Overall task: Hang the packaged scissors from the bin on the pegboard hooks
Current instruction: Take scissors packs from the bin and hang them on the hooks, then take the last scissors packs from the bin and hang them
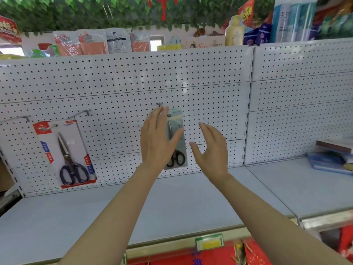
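Observation:
A grey pack of black-handled scissors (pixel 177 142) hangs from a hook (pixel 169 115) in the middle of the white pegboard (pixel 124 83). My left hand (pixel 157 138) is spread flat just in front of the pack's left side, fingers apart, covering part of it. To the right of the pack my right hand (pixel 211 150) is also spread and holds nothing. A larger red-and-white pack of scissors (pixel 65 152) hangs on a hook at the left. Two bare hooks (pixel 80 113) stick out above it. The bin is out of view.
A pale grey shelf (pixel 172 203) runs below the pegboard. Stacked books or boxes (pixel 332 157) lie on the shelf at the right. Packaged goods (pixel 107 42) line the top of the unit under green leaf decoration. Red items hang below the shelf edge.

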{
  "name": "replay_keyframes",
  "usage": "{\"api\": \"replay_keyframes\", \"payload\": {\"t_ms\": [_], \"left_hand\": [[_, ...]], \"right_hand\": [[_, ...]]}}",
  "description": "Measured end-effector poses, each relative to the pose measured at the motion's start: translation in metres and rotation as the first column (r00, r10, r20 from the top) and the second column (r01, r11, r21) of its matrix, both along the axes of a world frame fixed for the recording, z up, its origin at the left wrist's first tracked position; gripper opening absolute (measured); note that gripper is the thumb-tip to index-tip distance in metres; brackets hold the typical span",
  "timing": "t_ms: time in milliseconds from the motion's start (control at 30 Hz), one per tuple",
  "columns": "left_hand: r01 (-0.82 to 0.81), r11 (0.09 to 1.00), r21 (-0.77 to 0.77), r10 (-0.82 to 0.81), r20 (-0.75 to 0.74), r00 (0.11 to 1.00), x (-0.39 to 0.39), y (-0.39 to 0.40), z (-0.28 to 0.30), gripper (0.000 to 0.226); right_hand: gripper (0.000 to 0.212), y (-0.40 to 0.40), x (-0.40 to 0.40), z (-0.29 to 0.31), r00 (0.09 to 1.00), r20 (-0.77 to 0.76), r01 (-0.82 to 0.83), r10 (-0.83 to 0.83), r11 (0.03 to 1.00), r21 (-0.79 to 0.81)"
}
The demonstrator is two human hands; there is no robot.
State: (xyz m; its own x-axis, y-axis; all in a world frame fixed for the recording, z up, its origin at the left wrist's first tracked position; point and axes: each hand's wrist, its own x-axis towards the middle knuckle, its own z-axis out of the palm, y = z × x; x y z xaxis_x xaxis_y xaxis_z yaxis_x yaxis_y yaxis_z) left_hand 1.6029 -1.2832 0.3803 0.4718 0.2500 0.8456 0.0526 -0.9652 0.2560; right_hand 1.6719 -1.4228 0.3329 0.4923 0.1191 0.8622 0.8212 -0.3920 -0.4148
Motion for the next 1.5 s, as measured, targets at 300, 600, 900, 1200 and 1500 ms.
{"api": "replay_keyframes", "payload": {"t_ms": [300,600,900,1200,1500], "left_hand": [[0.258,0.859,0.443,-0.234,-0.109,0.966,0.012,-0.081,-0.021,0.063],[0.589,0.656,0.472,-0.486,-0.334,0.808,0.049,-0.213,-0.091,0.058],[0.895,0.297,0.334,-0.62,-0.645,0.447,0.057,-0.396,-0.238,0.056],[0.969,-0.116,0.219,-0.326,-0.93,0.171,0.024,-0.543,-0.453,0.03],[0.995,-0.087,0.053,0.053,-0.997,0.058,-0.002,-0.602,-0.599,0.038]], "right_hand": [[0.049,-0.11,-0.012,-0.006,0.886,0.316,0.395,-0.339,0.909,-0.132],[0.05,-0.259,-0.04,-0.078,0.704,0.203,0.71,-0.681,0.658,-0.252],[0.04,-0.413,-0.126,-0.221,0.385,-0.069,0.803,-0.92,0.371,-0.466],[0.05,-0.49,-0.225,-0.396,0.108,-0.276,0.63,-0.955,0.281,-0.724],[0.047,-0.498,-0.281,-0.497,0.019,-0.353,0.526,-0.935,0.31,-0.792]]}}
